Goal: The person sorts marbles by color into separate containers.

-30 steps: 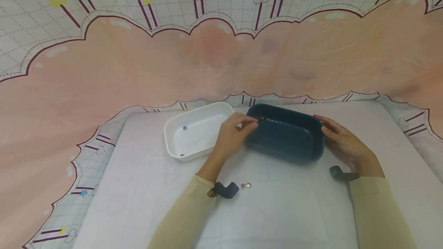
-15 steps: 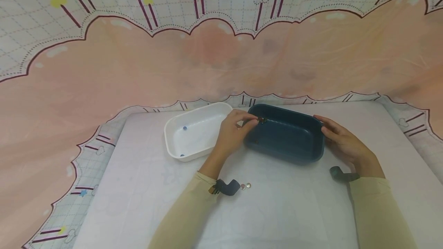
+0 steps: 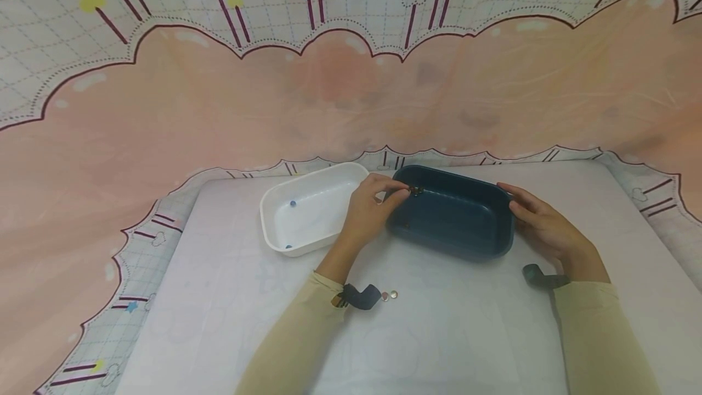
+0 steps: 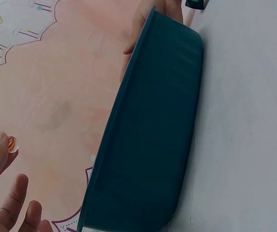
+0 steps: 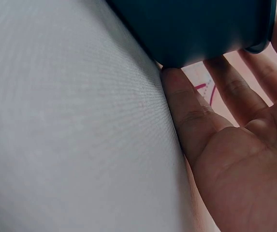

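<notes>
My left hand (image 3: 366, 209) is at the left rim of a dark blue rectangular tray (image 3: 466, 233). Between its thumb and a finger it pinches a clear glass marble (image 4: 13, 144) with orange swirls, plain in the left wrist view. The other fingers are spread. Several small brownish pieces (image 3: 418, 191) lie inside the tray, near those fingertips. At the tray's right end my right hand (image 3: 548, 224) grips the wall, thumb over the rim. In the right wrist view its fingers (image 5: 235, 87) touch the outside of the tray.
A white tray (image 3: 318, 244) stands left of the dark one, with two small blue pieces (image 3: 293, 203) in it. Two small shiny round pieces (image 3: 393, 294) lie on the white tabletop (image 3: 439, 334) near my left wrist. A patterned cloth (image 3: 329, 102) hangs behind.
My left hand has shifted very slightly at the dark tray's left rim and still pinches the marble. The right hand and both trays stay in place.
</notes>
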The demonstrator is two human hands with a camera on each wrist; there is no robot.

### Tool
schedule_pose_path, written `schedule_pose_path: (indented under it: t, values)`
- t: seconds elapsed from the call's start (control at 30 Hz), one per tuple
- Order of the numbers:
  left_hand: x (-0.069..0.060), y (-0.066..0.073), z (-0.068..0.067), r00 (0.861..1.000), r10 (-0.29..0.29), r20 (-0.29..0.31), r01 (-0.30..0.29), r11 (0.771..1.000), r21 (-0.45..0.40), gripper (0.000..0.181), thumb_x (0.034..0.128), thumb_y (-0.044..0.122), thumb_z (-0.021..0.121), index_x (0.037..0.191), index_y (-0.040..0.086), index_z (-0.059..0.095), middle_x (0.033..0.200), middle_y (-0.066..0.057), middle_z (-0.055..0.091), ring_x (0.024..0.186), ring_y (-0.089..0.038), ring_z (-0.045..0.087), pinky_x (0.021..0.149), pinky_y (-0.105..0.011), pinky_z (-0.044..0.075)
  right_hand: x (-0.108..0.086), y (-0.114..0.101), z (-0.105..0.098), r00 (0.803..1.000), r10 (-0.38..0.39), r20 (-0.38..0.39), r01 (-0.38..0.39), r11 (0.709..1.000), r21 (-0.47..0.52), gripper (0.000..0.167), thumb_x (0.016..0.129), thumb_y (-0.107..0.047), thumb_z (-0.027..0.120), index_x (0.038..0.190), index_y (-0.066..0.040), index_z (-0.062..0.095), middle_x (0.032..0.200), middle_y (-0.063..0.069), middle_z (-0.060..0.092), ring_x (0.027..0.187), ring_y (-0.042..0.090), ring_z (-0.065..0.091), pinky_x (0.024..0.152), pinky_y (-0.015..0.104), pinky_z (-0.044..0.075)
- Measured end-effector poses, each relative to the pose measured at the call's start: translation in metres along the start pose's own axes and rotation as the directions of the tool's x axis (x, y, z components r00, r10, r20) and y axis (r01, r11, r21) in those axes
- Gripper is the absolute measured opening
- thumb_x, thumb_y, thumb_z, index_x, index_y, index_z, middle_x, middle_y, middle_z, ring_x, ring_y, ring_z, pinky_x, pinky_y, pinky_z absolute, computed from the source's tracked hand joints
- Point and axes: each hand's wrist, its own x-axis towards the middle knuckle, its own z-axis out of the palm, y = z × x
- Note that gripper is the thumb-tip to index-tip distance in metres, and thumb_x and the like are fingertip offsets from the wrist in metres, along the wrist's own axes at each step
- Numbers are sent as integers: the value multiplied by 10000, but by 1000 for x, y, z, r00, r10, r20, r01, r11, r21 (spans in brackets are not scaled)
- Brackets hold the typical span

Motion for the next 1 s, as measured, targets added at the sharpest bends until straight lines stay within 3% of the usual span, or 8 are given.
schedule_pose_path:
  t: [0.23, 0.57, 1.0]
  values:
    - [1, -1, 0, 1000, 1, -1, -1, 1000, 3, 280, 977, 395, 687, 1161, 202, 772, 1216, -2, 630, 1205, -168, 573, 959, -468, 514, 0, -2, 2, 998, 41, -47, -43, 999, -34, 545, 1100, -230, 468, 1615, -196, 293, 1514, -123, 413, 1276, -106, 497, 985, 78, 445]
    - [0, 1, -2, 1000, -2, -1, 2, 1000, 20, 287, 979, 416, 677, 1155, 213, 776, 1211, -6, 636, 1210, -178, 576, 968, -481, 519, 0, -1, 2, 999, -33, 23, 31, 998, 57, 534, 1105, -159, 440, 1617, -155, 287, 1481, -128, 437, 1282, -92, 507, 992, 83, 441]
    - [-4, 2, -4, 1000, -4, 5, 4, 1000, 19, 261, 986, 406, 672, 1149, 230, 775, 1155, 26, 653, 1129, -136, 595, 912, -350, 534, 0, 1, 0, 997, -64, 40, 59, 992, 112, 523, 1108, -120, 412, 1615, -143, 287, 1474, -125, 460, 1292, -61, 521, 1007, 100, 447]
